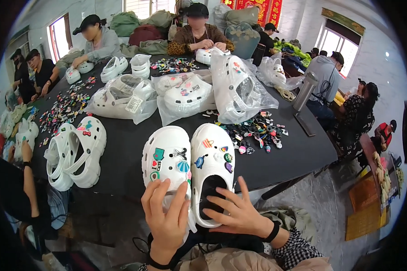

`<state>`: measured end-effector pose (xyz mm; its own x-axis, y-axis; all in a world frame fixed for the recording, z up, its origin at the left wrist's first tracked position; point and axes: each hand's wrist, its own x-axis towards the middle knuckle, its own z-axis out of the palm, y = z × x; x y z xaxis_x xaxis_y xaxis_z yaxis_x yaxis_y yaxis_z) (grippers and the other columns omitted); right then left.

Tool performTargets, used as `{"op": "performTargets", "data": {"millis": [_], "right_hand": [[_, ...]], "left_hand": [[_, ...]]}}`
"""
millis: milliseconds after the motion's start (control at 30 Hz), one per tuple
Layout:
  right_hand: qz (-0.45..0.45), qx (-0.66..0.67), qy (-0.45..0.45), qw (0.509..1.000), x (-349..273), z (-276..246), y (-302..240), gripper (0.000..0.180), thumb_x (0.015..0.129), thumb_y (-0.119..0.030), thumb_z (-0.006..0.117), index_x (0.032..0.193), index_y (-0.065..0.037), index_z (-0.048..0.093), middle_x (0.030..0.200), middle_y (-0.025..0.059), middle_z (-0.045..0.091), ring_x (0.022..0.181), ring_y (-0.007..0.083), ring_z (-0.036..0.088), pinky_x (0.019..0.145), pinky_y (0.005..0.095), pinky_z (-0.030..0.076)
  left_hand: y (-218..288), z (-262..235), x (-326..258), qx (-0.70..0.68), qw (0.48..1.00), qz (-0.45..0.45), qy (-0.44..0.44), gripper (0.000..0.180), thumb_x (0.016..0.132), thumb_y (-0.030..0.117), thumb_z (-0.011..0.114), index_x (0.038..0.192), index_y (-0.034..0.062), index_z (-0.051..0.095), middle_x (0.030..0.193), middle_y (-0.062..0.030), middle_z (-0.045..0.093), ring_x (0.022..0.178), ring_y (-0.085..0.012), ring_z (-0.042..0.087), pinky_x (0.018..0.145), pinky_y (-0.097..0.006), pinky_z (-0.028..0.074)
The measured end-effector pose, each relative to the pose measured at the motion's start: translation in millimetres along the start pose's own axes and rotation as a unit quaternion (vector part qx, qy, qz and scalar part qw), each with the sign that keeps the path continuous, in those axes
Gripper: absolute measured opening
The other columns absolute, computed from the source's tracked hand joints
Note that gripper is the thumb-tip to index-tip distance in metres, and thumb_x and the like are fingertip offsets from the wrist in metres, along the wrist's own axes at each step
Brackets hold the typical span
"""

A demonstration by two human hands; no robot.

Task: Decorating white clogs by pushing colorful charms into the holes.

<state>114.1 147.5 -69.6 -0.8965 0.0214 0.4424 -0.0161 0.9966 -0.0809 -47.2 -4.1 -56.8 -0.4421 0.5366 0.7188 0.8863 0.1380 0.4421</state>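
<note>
Two white clogs lie side by side before me, heels reaching past the near table edge. On the left clog (166, 135) are several charms, among them a teal patch, crossed black shapes and a blue shell-like one. The right clog (206, 133) bears a basket, a rainbow and several other charms. My left hand (167, 217) rests its outstretched fingers on the left clog's rear upper, hiding its opening. My right hand (242, 214) has its fingers spread over the right clog's opening, some reaching inside. Neither hand visibly grips a charm.
Loose charms (253, 131) lie in a pile on the black table (298, 156), with more charms (68, 108) at left. Bagged clogs (185, 97), another white pair (87, 153), a steel flask (306, 90) and a phone (305, 125) are there too. Other people sit around.
</note>
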Motion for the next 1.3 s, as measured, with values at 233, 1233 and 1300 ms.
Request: {"op": "performTargets", "data": {"millis": [233, 1233, 1300], "right_hand": [[-0.049, 0.062, 0.026, 0.997, -10, 11, 3, 0.029, 0.084, -0.034, 0.074, 0.112, -0.029, 0.066, 0.133, -0.0018, 0.054, 0.133, 0.0252, 0.046, 0.113, 0.0734, 0.02], [-0.089, 0.176, 0.125, 0.972, 117, -64, 20, 0.03, 0.078, 0.003, 0.067, 0.108, -0.003, 0.068, 0.111, 0.0105, 0.065, 0.096, 0.0287, 0.064, 0.081, 0.0378, 0.052], [-0.083, 0.161, 0.106, 0.978, 121, -52, 17, 0.032, 0.077, 0.003, 0.067, 0.108, -0.002, 0.068, 0.112, 0.0101, 0.065, 0.096, 0.0286, 0.063, 0.081, 0.0379, 0.052]], "left_hand": [[22, -3, -7, 0.046, 0.996, -0.035, -0.064, 0.057, 0.078, 0.039, 0.074, 0.127, 0.0116, 0.066, 0.14, -0.0208, 0.044, 0.135, -0.0441, 0.038, 0.111, -0.067, 0.025], [22, 23, -35, 0.083, 0.996, -0.028, -0.011, 0.048, 0.081, 0.013, 0.059, 0.127, 0.0197, 0.069, 0.141, -0.0264, 0.041, 0.134, -0.0479, 0.04, 0.109, -0.064, 0.028], [24, 23, -33, 0.076, 0.997, -0.026, -0.001, 0.048, 0.08, 0.014, 0.06, 0.127, 0.021, 0.07, 0.141, -0.0252, 0.042, 0.132, -0.0466, 0.042, 0.109, -0.063, 0.029]]}}
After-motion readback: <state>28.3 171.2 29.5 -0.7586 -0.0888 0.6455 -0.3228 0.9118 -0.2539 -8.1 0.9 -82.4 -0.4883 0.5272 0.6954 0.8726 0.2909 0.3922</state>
